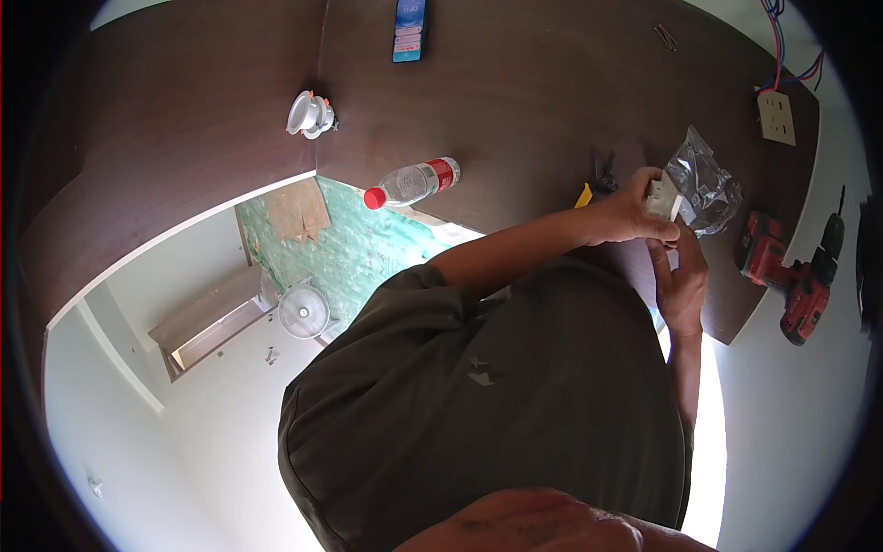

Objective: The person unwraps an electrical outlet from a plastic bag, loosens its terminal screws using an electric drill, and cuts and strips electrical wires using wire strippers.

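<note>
A small whitish block-shaped piece [660, 197], possibly the back of a wall socket, is gripped by my left hand [625, 215], with the thumb below and fingers above. My right hand [682, 276] comes up from underneath, its thumb and fingertips closed at the piece's lower edge. Just beyond lies a crumpled clear plastic bag [704, 184]; whether it touches the fingers I cannot tell. A yellow-and-black tool [584, 195] rests on the dark brown tabletop [515, 101], partly behind my left hand.
A red cordless drill [796, 281] lies at the right. Wires hang by a socket panel [776, 118] in the upper right. Further left are a water bottle [414, 182], downlights [310, 115] and a phone [408, 32]. Small screws [665, 37] lie at the back; a fan [303, 311] stands below.
</note>
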Demonstrator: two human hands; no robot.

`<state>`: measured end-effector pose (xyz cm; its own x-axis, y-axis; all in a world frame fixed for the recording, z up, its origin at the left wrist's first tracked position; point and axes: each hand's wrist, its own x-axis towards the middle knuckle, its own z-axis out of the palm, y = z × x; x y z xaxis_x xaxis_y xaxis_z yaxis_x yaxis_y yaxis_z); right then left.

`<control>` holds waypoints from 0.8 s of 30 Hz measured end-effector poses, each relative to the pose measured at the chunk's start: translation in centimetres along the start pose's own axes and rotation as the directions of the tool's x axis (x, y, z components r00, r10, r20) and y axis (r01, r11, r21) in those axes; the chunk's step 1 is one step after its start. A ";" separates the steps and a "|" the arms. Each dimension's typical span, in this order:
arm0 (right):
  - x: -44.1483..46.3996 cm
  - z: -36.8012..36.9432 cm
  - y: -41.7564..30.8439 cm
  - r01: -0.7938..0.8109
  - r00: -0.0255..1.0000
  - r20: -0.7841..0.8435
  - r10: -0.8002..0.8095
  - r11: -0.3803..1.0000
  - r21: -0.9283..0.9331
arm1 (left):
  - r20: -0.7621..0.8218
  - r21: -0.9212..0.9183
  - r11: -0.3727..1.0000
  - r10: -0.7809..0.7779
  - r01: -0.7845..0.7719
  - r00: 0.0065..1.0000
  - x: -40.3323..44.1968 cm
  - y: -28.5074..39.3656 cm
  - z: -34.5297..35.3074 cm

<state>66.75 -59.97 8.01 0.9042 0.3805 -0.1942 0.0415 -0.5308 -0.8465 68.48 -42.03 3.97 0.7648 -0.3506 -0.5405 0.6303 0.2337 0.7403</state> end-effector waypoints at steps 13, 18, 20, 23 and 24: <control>0.5 -1.1 2.7 -0.419 0.906 0.269 0.327 0.604 0.678 | 0.038 -0.136 0.980 -0.139 0.143 0.990 -1.0 -1.5 -1.7; 0.8 -0.8 3.0 -0.399 0.916 0.269 0.299 0.592 0.700 | -0.053 -0.022 0.998 -0.067 0.066 0.996 -1.7 0.2 -0.8; 1.0 -1.0 3.1 -0.408 0.913 0.288 0.290 0.616 0.674 | -0.044 -0.002 0.998 -0.061 0.061 0.997 -1.5 0.3 -0.9; 1.2 -1.3 2.7 -0.387 0.922 0.297 0.248 0.618 0.684 | -0.078 0.040 0.997 -0.068 0.071 0.995 -2.0 1.2 -0.3; 1.3 -1.5 2.4 -0.319 0.945 0.256 0.202 0.741 0.591 | -0.078 0.042 0.997 -0.067 0.071 0.995 -2.1 1.2 -0.3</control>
<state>68.64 -61.86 6.43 0.7540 0.4463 -0.4820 -0.5090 -0.0669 -0.8582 67.67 -40.70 5.87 0.7287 -0.2942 -0.6184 0.6767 0.1705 0.7163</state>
